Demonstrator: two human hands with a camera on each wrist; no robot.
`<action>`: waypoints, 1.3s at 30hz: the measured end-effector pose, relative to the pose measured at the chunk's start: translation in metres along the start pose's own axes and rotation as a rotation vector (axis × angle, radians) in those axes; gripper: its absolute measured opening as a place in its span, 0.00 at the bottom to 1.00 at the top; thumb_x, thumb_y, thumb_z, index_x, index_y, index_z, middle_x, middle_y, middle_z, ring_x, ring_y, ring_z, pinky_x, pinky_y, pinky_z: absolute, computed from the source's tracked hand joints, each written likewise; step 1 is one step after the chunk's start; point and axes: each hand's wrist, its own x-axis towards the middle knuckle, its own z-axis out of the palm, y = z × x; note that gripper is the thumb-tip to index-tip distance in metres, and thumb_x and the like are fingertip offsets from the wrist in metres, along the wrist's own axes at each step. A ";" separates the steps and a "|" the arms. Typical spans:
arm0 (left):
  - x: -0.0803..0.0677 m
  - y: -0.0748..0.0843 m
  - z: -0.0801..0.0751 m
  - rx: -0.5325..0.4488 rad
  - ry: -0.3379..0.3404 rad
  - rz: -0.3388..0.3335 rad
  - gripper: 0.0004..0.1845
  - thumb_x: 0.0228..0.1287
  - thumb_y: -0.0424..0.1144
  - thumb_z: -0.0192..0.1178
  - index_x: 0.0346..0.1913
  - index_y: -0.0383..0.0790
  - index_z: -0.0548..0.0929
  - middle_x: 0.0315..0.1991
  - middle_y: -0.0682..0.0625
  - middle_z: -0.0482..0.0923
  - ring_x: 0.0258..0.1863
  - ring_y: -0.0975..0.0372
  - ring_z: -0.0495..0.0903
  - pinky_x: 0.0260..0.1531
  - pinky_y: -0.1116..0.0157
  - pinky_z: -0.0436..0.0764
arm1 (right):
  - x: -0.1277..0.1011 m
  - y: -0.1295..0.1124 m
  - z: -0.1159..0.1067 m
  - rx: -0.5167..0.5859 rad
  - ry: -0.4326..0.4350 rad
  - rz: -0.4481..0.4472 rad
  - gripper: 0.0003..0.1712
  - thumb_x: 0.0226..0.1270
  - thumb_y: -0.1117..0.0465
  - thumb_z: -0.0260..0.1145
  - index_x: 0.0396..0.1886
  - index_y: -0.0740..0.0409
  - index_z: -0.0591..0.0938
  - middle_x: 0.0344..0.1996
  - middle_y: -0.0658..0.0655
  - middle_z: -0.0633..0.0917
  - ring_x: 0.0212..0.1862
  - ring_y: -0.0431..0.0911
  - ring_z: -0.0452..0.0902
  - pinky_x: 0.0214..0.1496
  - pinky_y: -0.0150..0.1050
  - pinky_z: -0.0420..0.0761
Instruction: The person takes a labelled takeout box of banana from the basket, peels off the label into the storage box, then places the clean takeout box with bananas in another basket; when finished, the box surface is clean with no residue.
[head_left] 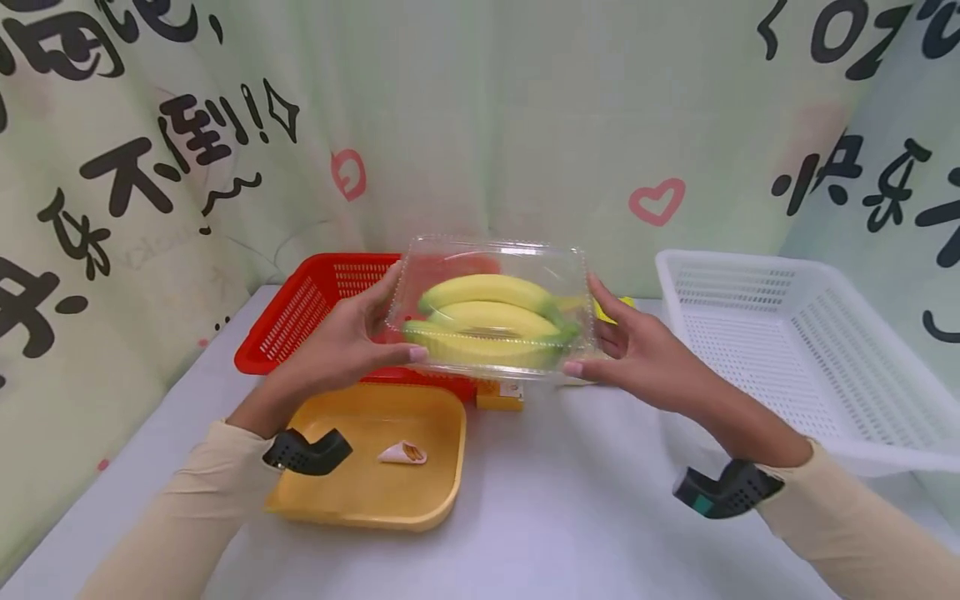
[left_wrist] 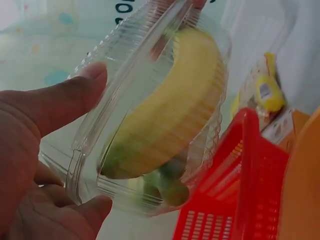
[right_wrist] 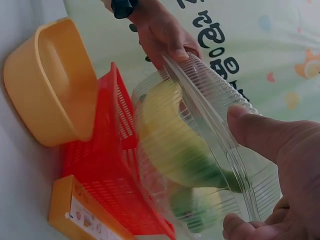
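Observation:
A clear plastic clamshell box point(head_left: 551, 262) is held up in front of me, above the table. Several yellow bananas point(head_left: 487, 317) with green ends lie inside it. My left hand point(head_left: 348, 333) grips the box's left end, thumb on the near side; the left wrist view shows its fingers curled beneath the ridged rim. At the opposite end my right hand point(head_left: 648, 354) holds the box likewise, its thumb point(right_wrist: 250, 130) on the plastic beside the rim. Both lid and base edges meet in the wrist views.
Behind the box stands a red perforated basket point(head_left: 288, 329). A yellow-orange basin point(head_left: 360, 512) in front of it contains a small white-and-brown wrap-like piece point(head_left: 403, 452). An orange carton point(head_left: 499, 400) and a yellow packet point(left_wrist: 270, 92) sit nearby. At right is a white basket point(head_left: 817, 333).

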 end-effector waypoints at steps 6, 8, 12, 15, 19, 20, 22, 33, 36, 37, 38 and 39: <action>0.012 -0.027 -0.029 0.082 0.027 -0.020 0.55 0.55 0.43 0.74 0.78 0.52 0.48 0.72 0.50 0.60 0.65 0.55 0.66 0.48 0.58 0.81 | 0.042 0.009 0.015 -0.034 0.017 -0.055 0.61 0.58 0.56 0.75 0.78 0.41 0.41 0.77 0.48 0.51 0.73 0.49 0.53 0.55 0.42 0.77; 0.015 -0.036 -0.034 0.068 0.030 -0.027 0.54 0.55 0.43 0.73 0.78 0.52 0.49 0.71 0.48 0.62 0.64 0.54 0.67 0.47 0.57 0.81 | 0.053 0.011 0.022 -0.073 0.020 -0.045 0.61 0.59 0.52 0.74 0.78 0.42 0.41 0.77 0.47 0.49 0.74 0.48 0.52 0.58 0.41 0.75; 0.016 -0.049 -0.038 0.113 0.062 -0.079 0.57 0.53 0.47 0.74 0.78 0.53 0.46 0.69 0.46 0.65 0.60 0.52 0.70 0.45 0.55 0.82 | 0.068 0.015 0.035 -0.109 0.009 -0.057 0.61 0.60 0.51 0.73 0.79 0.47 0.39 0.77 0.48 0.45 0.74 0.48 0.49 0.63 0.43 0.70; 0.017 -0.055 -0.039 0.200 0.118 -0.143 0.62 0.49 0.55 0.75 0.79 0.50 0.43 0.73 0.46 0.57 0.64 0.51 0.65 0.48 0.54 0.81 | 0.078 0.014 0.044 -0.131 0.016 -0.078 0.62 0.60 0.52 0.73 0.79 0.47 0.39 0.77 0.50 0.47 0.74 0.48 0.50 0.62 0.45 0.71; 0.017 -0.062 -0.046 0.239 0.181 -0.191 0.64 0.48 0.56 0.75 0.79 0.47 0.41 0.77 0.47 0.48 0.69 0.50 0.56 0.51 0.51 0.79 | 0.095 0.011 0.056 -0.167 0.005 -0.085 0.62 0.59 0.52 0.74 0.79 0.48 0.39 0.77 0.52 0.52 0.73 0.50 0.54 0.59 0.45 0.75; 0.017 -0.064 -0.048 0.240 0.186 -0.191 0.63 0.49 0.56 0.74 0.79 0.47 0.41 0.77 0.47 0.48 0.70 0.49 0.55 0.51 0.51 0.78 | 0.099 0.010 0.059 -0.176 -0.004 -0.077 0.62 0.59 0.52 0.73 0.79 0.49 0.39 0.76 0.53 0.56 0.72 0.50 0.57 0.57 0.45 0.77; 0.015 -0.069 -0.052 0.230 0.189 -0.190 0.61 0.50 0.55 0.74 0.79 0.48 0.44 0.74 0.45 0.55 0.67 0.49 0.60 0.50 0.50 0.79 | 0.106 0.010 0.065 -0.180 -0.021 -0.055 0.62 0.59 0.53 0.74 0.79 0.49 0.40 0.71 0.55 0.64 0.68 0.49 0.65 0.54 0.44 0.79; 0.008 -0.089 -0.064 0.227 0.159 -0.214 0.51 0.52 0.50 0.74 0.75 0.47 0.57 0.59 0.42 0.72 0.55 0.51 0.71 0.47 0.52 0.82 | 0.126 0.017 0.084 -0.216 -0.093 -0.017 0.57 0.61 0.53 0.72 0.79 0.52 0.45 0.68 0.56 0.66 0.63 0.48 0.67 0.55 0.45 0.79; 0.008 -0.093 -0.066 0.237 0.124 -0.249 0.54 0.53 0.52 0.73 0.77 0.45 0.53 0.59 0.40 0.72 0.55 0.49 0.71 0.48 0.51 0.81 | 0.128 0.020 0.085 -0.250 -0.111 0.010 0.57 0.62 0.51 0.71 0.79 0.53 0.44 0.73 0.56 0.60 0.69 0.49 0.61 0.60 0.48 0.75; 0.008 -0.094 -0.066 0.240 0.106 -0.262 0.55 0.52 0.53 0.73 0.77 0.44 0.51 0.59 0.39 0.72 0.56 0.49 0.70 0.48 0.51 0.81 | 0.129 0.022 0.086 -0.268 -0.116 0.012 0.57 0.62 0.51 0.71 0.79 0.54 0.44 0.74 0.56 0.57 0.70 0.49 0.58 0.61 0.49 0.73; 0.008 -0.096 -0.066 0.245 0.088 -0.276 0.56 0.52 0.53 0.73 0.78 0.43 0.49 0.60 0.38 0.72 0.56 0.48 0.70 0.48 0.51 0.81 | 0.129 0.023 0.086 -0.294 -0.124 0.017 0.57 0.62 0.49 0.71 0.79 0.54 0.44 0.76 0.55 0.54 0.72 0.49 0.54 0.64 0.50 0.71; 0.008 -0.097 -0.066 0.248 0.070 -0.290 0.58 0.52 0.54 0.73 0.78 0.42 0.48 0.60 0.37 0.71 0.56 0.47 0.70 0.49 0.50 0.80 | 0.130 0.025 0.087 -0.317 -0.131 0.019 0.58 0.62 0.49 0.71 0.79 0.55 0.43 0.77 0.55 0.51 0.74 0.50 0.50 0.65 0.50 0.68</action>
